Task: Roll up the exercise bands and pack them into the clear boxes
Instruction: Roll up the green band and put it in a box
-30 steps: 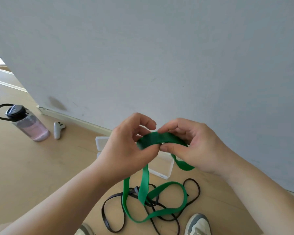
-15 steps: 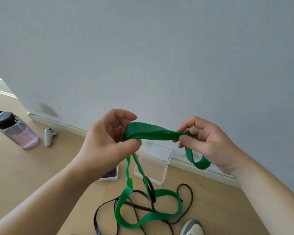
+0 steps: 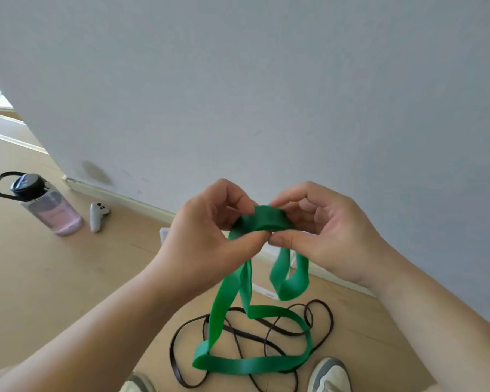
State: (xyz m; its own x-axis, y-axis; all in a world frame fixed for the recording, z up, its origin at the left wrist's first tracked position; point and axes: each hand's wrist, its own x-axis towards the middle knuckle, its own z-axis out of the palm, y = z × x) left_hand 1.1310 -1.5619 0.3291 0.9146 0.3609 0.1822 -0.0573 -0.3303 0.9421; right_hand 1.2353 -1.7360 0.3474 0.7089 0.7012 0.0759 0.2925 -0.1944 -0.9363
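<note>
Head view, looking down at a light wooden floor (image 3: 68, 278) that meets a plain grey-white wall (image 3: 266, 94) along a pale baseboard (image 3: 130, 199).

Left hand (image 3: 210, 236) and right hand (image 3: 323, 233) are raised in front of the wall, thumbs nearly touching. Each pinches the green exercise band (image 3: 262, 220) between thumb and curled fingers. A short rolled section of the band sits between the two hands. The rest hangs down in loops, and its lowest loop lies on the floor.

Thin black exercise bands (image 3: 172, 349) lie tangled on the floor under and around that green loop.

Clear box (image 3: 263, 291) stands on the floor near the baseboard, mostly hidden behind the hands; contents cannot be told.

Left, near the wall corner: a clear water bottle (image 3: 48, 207) with a black lid and loop, and a white controller (image 3: 98, 216) just beside it.

Bottom edge: the toes of two grey-and-white shoes (image 3: 328, 374).
</note>
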